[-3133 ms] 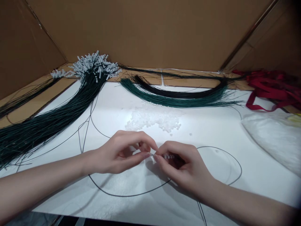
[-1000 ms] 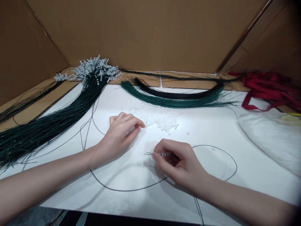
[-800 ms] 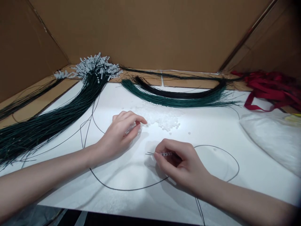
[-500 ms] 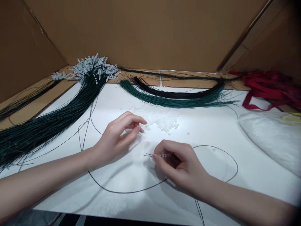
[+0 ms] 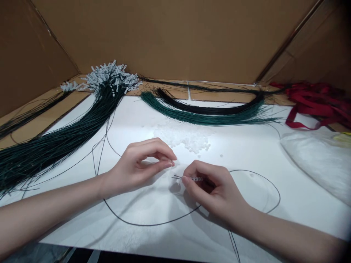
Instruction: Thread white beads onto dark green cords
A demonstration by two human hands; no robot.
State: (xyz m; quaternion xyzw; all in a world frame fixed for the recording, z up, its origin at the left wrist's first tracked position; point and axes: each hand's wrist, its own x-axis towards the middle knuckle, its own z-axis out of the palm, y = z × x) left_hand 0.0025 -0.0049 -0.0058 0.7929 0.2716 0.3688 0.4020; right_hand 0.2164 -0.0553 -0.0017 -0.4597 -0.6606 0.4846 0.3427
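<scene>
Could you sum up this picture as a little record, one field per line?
Left hand: thumb and finger nearly together; too small to tell whether they hold anything
Right hand: pinching dark wires with small white beads
Centre: loose bead pile on white sheet
Left side: large green bundle, bead-tipped
Back: black bundle
Right side: red ribbon, clear plastic

Left forearm (image 5: 55, 209): bare, slanting in from the lower left.
Left hand (image 5: 142, 164): arched, with thumb and forefinger tips close together (meeting or not, hard to tell).
Right forearm (image 5: 290, 230): bare, slanting in from the lower right.
Right hand (image 5: 216, 186): curled inward, pinching between thumb and forefinger, with other fingers folded behind.
Both hands: near each other but apart, with fingertips facing inward.
</scene>
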